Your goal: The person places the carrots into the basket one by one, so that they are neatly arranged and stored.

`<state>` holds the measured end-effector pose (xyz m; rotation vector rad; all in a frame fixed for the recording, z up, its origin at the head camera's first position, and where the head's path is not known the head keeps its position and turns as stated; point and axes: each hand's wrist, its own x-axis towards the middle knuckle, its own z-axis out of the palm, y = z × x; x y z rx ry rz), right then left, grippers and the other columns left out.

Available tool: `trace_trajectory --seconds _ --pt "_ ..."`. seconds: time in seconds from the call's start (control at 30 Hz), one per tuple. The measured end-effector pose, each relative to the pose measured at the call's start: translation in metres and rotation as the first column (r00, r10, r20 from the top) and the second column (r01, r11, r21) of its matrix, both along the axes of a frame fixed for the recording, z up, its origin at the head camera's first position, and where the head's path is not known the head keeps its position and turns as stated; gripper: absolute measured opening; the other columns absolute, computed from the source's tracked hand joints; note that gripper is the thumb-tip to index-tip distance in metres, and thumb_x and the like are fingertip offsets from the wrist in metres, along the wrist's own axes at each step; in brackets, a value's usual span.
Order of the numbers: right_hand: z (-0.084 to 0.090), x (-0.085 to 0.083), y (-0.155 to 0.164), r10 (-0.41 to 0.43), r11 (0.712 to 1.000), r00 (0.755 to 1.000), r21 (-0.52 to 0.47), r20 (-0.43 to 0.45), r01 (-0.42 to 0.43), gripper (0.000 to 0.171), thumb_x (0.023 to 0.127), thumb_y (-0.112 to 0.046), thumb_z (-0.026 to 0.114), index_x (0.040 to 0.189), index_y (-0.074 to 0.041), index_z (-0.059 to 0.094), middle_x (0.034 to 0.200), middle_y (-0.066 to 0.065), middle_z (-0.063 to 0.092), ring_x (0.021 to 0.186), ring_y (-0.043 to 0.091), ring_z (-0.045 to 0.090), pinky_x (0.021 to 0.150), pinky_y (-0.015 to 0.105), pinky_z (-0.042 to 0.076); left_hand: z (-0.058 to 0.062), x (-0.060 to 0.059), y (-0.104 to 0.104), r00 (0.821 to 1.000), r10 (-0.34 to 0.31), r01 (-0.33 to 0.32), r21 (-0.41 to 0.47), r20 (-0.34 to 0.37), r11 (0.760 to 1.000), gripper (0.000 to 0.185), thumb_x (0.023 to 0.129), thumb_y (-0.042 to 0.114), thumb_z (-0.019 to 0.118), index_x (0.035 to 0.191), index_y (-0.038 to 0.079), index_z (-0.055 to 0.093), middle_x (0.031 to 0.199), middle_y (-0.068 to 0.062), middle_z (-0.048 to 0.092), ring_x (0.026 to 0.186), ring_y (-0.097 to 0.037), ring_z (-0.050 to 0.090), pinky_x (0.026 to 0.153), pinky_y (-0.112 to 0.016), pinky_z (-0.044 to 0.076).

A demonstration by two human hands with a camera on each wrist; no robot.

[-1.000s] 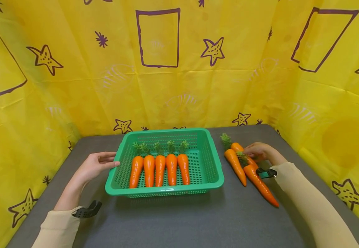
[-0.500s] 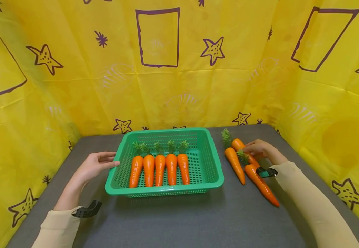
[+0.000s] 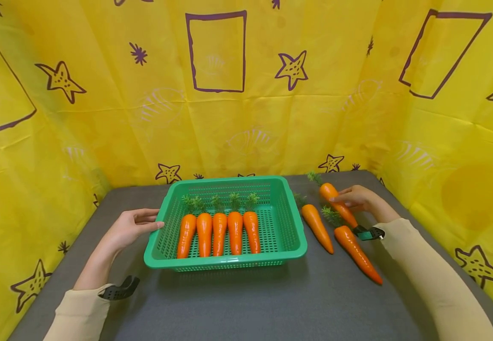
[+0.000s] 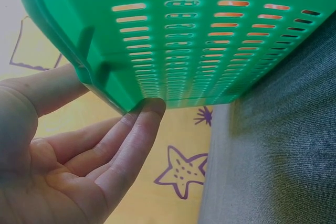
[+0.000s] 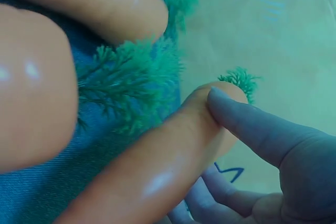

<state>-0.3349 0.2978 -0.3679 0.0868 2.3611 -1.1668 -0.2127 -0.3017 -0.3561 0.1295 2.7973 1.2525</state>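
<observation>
A green slotted basket (image 3: pixel 289 222) stands on the grey table with several orange carrots (image 3: pixel 219 232) lying side by side in its left half. My left hand (image 3: pixel 133 226) rests with straight fingers against the basket's left rim (image 4: pixel 100 72). To the right of the basket, my right hand (image 3: pixel 354 199) grips one carrot (image 3: pixel 336 201) near its green top and holds it tilted; in the right wrist view the fingers (image 5: pixel 252 129) curl round this carrot (image 5: pixel 173 166). Two more carrots (image 3: pixel 316 227) (image 3: pixel 357 253) lie on the table beside it.
Yellow cloth walls (image 3: pixel 246 94) with purple stars and rectangles close in the grey table (image 3: pixel 246 303) at the back and both sides. Bare table surface stretches in front of the basket, and the basket's right half holds nothing.
My right hand has lifted the farthest carrot and drawn it back and up from the other two. The neighbouring carrot has shifted slightly left. My left hand has stayed on the basket.
</observation>
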Motion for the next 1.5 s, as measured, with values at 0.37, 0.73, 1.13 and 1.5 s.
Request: trace_trajectory --seconds 0.37,0.73,1.13,1.5 --pt "0.022 0.008 -0.005 0.002 1.0 0.998 0.003 -0.063 -0.002 0.083 0.09 -0.039 0.063 0.146 0.008 0.024 0.145 0.028 0.031 0.122 0.035 0.048 0.097 0.041 0.049 -0.001 0.002 -0.001 1.0 0.001 -0.001 0.001 0.007 1.0 0.069 0.087 0.043 0.066 0.138 0.0 0.047 0.129 -0.027 0.055 0.12 -0.04 0.053 0.096 -0.054 0.045" --pt "0.042 0.015 -0.015 0.02 1.0 0.994 0.01 -0.105 -0.019 0.082 0.088 -0.042 0.065 0.144 0.007 0.031 0.14 0.024 0.039 0.114 0.029 0.052 0.095 0.043 0.05 -0.002 0.001 -0.002 1.0 0.001 -0.001 0.0 0.007 1.0 0.07 0.087 0.044 0.066 0.138 0.0 0.047 0.129 -0.027 0.055 0.12 -0.04 0.052 0.096 -0.055 0.044" --pt "0.059 0.023 -0.031 0.048 0.999 0.991 -0.014 -0.122 -0.05 0.084 0.087 -0.042 0.066 0.146 0.005 0.029 0.144 0.026 0.036 0.124 0.038 0.047 0.095 0.041 0.05 -0.002 0.001 -0.001 1.0 -0.003 0.003 0.002 0.001 1.0 0.069 0.087 0.043 0.066 0.137 -0.001 0.047 0.128 -0.027 0.056 0.119 -0.041 0.053 0.096 -0.056 0.044" --pt "0.071 0.031 -0.044 0.074 0.995 0.988 -0.059 -0.139 -0.083 0.086 0.089 -0.04 0.065 0.147 0.007 0.022 0.142 0.026 0.039 0.119 0.033 0.053 0.091 0.038 0.053 0.0 0.0 0.0 1.0 0.002 -0.002 -0.016 0.003 1.0 0.071 0.087 0.044 0.066 0.137 -0.002 0.047 0.128 -0.028 0.056 0.12 -0.042 0.052 0.095 -0.057 0.044"
